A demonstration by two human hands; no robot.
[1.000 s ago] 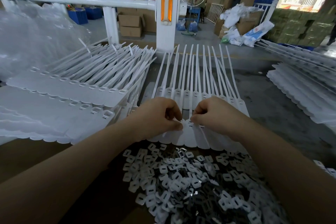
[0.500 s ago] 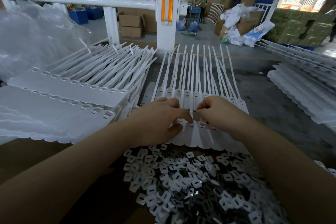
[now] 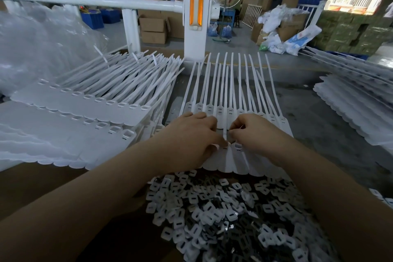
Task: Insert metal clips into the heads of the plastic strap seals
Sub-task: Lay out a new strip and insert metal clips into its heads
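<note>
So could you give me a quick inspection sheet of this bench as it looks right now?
Surface: dark worktop, partly bare.
Job's things: row of strap seals fanned in front; clip pile nearest the camera.
Clutter: stacked seal sheets to the left, more stacks to the right.
Grips: left hand and right hand both pinch at one seal head.
Cables: nothing seen.
Surroundings: white post, cardboard boxes, factory floor.

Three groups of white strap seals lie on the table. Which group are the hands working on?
The middle sheet of seals, in front of the white post. The left hand and right hand meet on its heads; the left stack and right stack lie untouched.
</note>
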